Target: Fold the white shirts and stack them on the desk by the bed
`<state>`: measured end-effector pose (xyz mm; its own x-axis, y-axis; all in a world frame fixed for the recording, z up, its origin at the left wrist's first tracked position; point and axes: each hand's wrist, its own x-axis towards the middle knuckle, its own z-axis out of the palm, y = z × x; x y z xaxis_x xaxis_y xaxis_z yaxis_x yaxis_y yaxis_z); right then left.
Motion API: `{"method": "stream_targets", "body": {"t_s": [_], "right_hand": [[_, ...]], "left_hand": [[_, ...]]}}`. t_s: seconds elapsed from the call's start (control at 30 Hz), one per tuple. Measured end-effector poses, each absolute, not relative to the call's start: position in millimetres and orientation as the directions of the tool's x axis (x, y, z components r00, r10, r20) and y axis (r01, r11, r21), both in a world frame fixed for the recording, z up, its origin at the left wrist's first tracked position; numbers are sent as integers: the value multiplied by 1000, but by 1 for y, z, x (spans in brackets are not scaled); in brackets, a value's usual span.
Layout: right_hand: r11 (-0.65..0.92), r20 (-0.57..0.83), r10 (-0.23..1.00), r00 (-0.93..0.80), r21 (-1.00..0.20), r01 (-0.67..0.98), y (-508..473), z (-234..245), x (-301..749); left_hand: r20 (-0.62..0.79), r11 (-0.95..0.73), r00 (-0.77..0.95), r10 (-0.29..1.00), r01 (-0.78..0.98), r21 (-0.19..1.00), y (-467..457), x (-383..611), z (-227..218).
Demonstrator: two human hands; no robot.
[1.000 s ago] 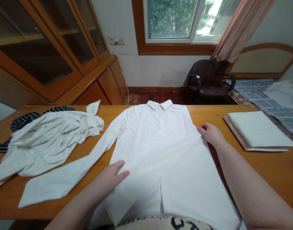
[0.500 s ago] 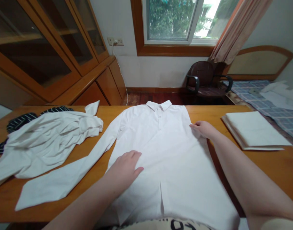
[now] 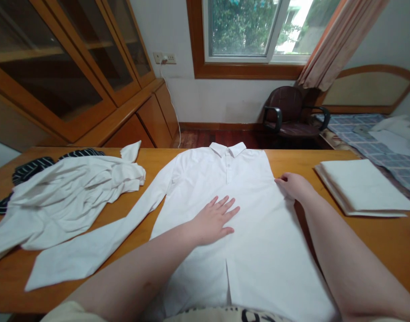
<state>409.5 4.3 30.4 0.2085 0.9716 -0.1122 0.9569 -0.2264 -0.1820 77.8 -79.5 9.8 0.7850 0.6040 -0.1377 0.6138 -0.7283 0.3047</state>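
A white long-sleeved shirt (image 3: 255, 250) lies spread on the table, front side up, its collar at the far edge. One sleeve stretches out to the left; the other sleeve is not visible. My left hand (image 3: 215, 220) rests on the middle of the shirt, palm down with fingers spread. At the shirt's right side edge, below the shoulder, my right hand (image 3: 294, 185) has its thumb and fingers closed on the cloth. The fingertips there are partly hidden.
On the wooden table (image 3: 10, 290), a crumpled white garment (image 3: 67, 197) lies at left over dark striped cloth (image 3: 33, 169). A folded white cloth (image 3: 362, 185) sits at right. Beyond the table are a chair (image 3: 287, 112), a bed (image 3: 362, 129) and a glass-door cabinet (image 3: 124, 105).
My left hand has moved right and farther up onto the middle of the shirt, its fingers now spread. My right hand stays at the shirt's right edge.
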Motion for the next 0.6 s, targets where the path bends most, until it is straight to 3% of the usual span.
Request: {"method": "stream_targets", "body": {"t_s": [0.07,0.13,0.2,0.27,0.37,0.6], "right_hand": [[-149,80,984,162,-147,978,-1,34,399],[52,244,970,-12,-154,987,-8,34,380],[300,239,937,-256,-172,938,-16,28,356],[443,127,896,-426,-176,879,-20,18,337],[431,2,900,-435,-139,891,-17,3,329],[186,-21,982,-188,-75,980,6,-5,364]], "left_hand": [[-128,-733,787,604,611,298,-80,77,10],[-123,-734,784,608,614,290,-80,77,10],[-117,-735,784,610,615,285,-80,78,11],[-121,-736,785,608,614,286,-79,78,11],[-137,-739,792,596,607,293,-79,77,13],[-194,-718,774,602,632,292,-96,61,21]]}}
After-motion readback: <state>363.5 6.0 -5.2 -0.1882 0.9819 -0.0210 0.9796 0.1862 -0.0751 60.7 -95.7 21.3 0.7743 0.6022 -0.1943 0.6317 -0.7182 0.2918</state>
